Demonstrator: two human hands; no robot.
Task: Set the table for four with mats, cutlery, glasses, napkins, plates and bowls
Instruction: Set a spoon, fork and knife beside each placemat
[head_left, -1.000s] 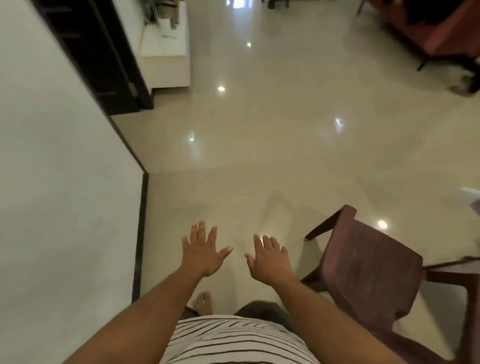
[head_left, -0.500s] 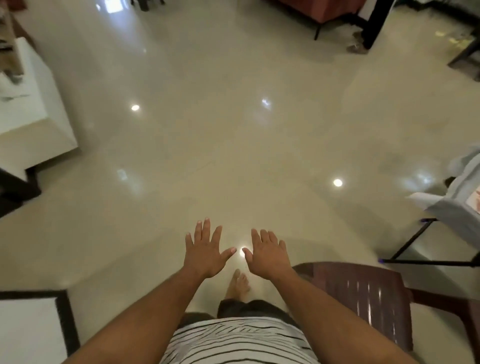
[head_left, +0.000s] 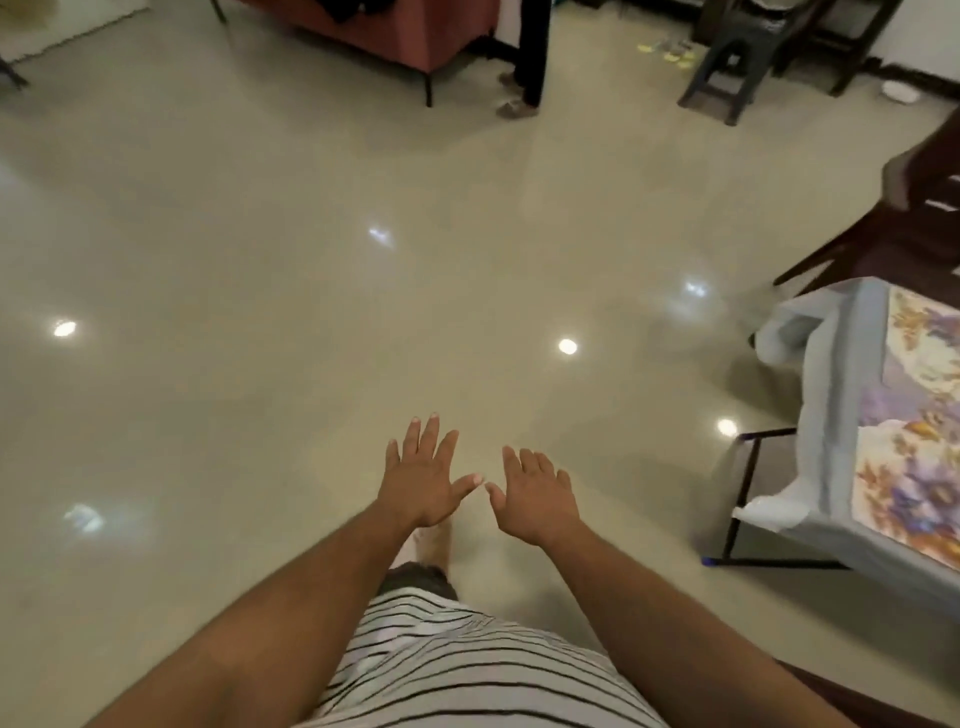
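Beige floor (head_left: 311, 260) under spread empty hands (head_left: 480, 480); no readable writing.

My one head-worn view looks steeply down and forward over the left hand (head_left: 423, 480) and right hand (head_left: 537, 496), floor (head_left: 260, 312) beyond, table (head_left: 841, 415) to their right.

A: Quick count, what's out there?
B: Two hands: left hand (head_left: 422, 480), right hand (head_left: 537, 496), both spread and holding nothing.
A: Furniture?
B: One table (head_left: 831, 415) under a floral cloth, one dark stool (head_left: 727, 62), one wooden chair (head_left: 914, 208) at the right edge.
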